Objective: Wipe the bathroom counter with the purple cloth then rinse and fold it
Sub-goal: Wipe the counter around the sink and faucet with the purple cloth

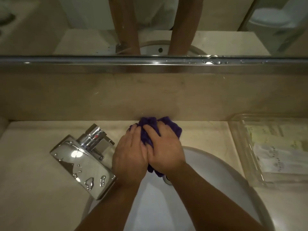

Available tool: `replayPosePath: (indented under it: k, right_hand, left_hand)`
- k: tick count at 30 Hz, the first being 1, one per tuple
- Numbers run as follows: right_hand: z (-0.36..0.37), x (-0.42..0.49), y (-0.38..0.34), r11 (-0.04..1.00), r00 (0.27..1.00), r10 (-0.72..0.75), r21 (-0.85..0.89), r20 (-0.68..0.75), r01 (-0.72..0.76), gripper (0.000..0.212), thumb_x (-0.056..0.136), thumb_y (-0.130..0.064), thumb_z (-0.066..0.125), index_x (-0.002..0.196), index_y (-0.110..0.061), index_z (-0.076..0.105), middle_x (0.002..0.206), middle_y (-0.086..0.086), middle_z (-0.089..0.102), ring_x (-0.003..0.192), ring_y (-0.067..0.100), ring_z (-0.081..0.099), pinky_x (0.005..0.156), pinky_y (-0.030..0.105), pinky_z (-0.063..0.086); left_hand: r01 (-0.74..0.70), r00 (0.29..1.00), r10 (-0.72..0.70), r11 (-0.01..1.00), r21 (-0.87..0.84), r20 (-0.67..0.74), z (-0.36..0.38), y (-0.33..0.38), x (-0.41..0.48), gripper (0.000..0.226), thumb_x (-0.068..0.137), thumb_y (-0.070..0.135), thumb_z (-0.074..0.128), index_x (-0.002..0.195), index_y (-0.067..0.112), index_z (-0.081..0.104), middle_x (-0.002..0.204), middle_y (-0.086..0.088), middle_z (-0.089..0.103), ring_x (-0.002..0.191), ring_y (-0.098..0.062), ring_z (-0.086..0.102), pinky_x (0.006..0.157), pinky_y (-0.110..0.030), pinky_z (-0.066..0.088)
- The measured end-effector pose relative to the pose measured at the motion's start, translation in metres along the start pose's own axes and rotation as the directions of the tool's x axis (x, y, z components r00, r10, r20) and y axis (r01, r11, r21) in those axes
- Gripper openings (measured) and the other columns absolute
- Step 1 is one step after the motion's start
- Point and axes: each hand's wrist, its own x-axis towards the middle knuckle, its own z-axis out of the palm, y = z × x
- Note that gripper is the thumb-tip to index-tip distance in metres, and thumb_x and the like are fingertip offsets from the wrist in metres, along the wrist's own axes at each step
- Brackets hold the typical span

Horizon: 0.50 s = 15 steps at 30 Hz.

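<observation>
The purple cloth (173, 129) is bunched up between both my hands over the far rim of the white sink (225, 172). My left hand (128, 157) wraps round its left side and my right hand (165, 147) grips it from the top and right. A purple end hangs below my palms above the drain. The beige counter (33, 180) runs on both sides of the basin. Most of the cloth is hidden by my fingers.
A chrome faucet (85, 162) with water drops stands just left of my hands, its spout over the basin. A clear plastic tray (250, 147) with sachets sits at the right. Behind are a beige backsplash, a metal ledge (150, 61) and a mirror.
</observation>
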Motion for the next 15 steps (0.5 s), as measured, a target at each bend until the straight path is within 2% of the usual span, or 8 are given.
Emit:
replayPosePath:
  k: [4, 8, 11, 15]
  right_hand:
    - [0.001, 0.006, 0.002, 0.993, 0.99, -0.117, 0.025, 0.079, 0.116, 0.05, 0.094, -0.047, 0.041, 0.135, -0.021, 0.056, 0.131, 0.006, 0.059, 0.119, 0.025, 0.053, 0.107, 0.041, 0.04]
    - [-0.006, 0.001, 0.01, 0.993, 0.992, -0.112, 0.04, 0.052, 0.11, 0.049, 0.095, -0.045, 0.041, 0.134, -0.02, 0.056, 0.131, 0.006, 0.059, 0.119, 0.024, 0.052, 0.107, 0.039, 0.04]
    - [-0.017, -0.011, 0.027, 0.999, 0.999, -0.05, -0.005, 0.005, 0.05, 0.047, 0.094, -0.042, 0.044, 0.135, -0.02, 0.055, 0.131, 0.007, 0.057, 0.12, 0.025, 0.05, 0.108, 0.039, 0.039]
    - [-0.034, -0.037, 0.065, 0.98, 0.991, 0.123, -0.15, -0.058, -0.131, 0.051, 0.095, -0.047, 0.04, 0.14, -0.026, 0.048, 0.137, 0.008, 0.055, 0.131, 0.029, 0.046, 0.114, 0.054, 0.029]
  left_hand:
    - [0.091, 0.99, -0.085, 0.994, 0.052, -0.112, 0.004, -0.002, -0.012, 0.042, 0.095, 0.018, 0.045, 0.131, 0.005, 0.061, 0.133, -0.011, 0.064, 0.12, -0.026, 0.063, 0.097, -0.041, 0.054]
    - [0.023, 0.999, -0.022, 0.999, 0.043, -0.027, 0.003, 0.004, -0.008, 0.048, 0.095, 0.017, 0.036, 0.134, -0.001, 0.056, 0.134, -0.02, 0.06, 0.125, -0.034, 0.058, 0.104, -0.048, 0.047]
    - [-0.075, 0.992, 0.074, 0.997, 0.002, 0.102, 0.008, 0.016, -0.001, 0.053, 0.093, 0.02, 0.031, 0.137, -0.002, 0.052, 0.139, -0.022, 0.056, 0.129, -0.038, 0.053, 0.113, -0.048, 0.038]
    - [-0.22, 0.963, 0.224, 0.974, -0.048, 0.151, 0.02, 0.064, 0.009, 0.051, 0.091, 0.02, 0.035, 0.131, -0.002, 0.058, 0.134, -0.019, 0.061, 0.125, -0.032, 0.058, 0.114, -0.038, 0.035]
